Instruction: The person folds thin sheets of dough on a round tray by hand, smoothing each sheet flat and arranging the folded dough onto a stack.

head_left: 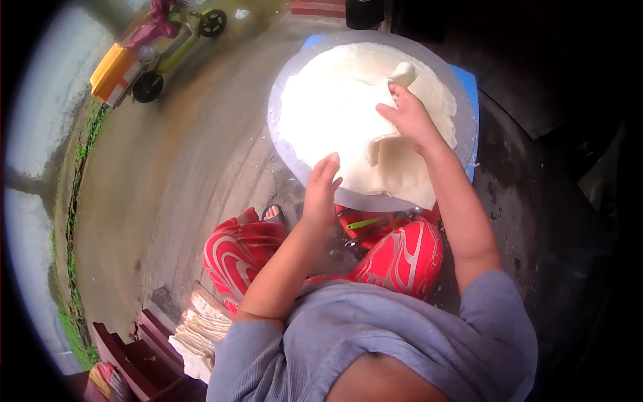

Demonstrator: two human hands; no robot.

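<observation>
A wide stack of thin, pale round dough sheets (321,100) lies on a round, greyish translucent board (281,130) in front of me. The top sheet is glaringly bright, and its right side is raised and folded over, showing paler yellow sheets beneath. My right hand (410,119) is on that raised part, its fingers curled round the fold and the thumb towards the left. At the near left rim, my left hand (323,184) holds nothing, fingers stretched out and thumb apart, close to the sheet's edge.
Under the board a blue surface (467,84) shows. A green-handled tool (365,223) lies below, between my knees. Folded pale sheets (199,335) are piled at lower left beside dark red wooden furniture (134,362). A green scooter (175,50) with an orange box stands far left.
</observation>
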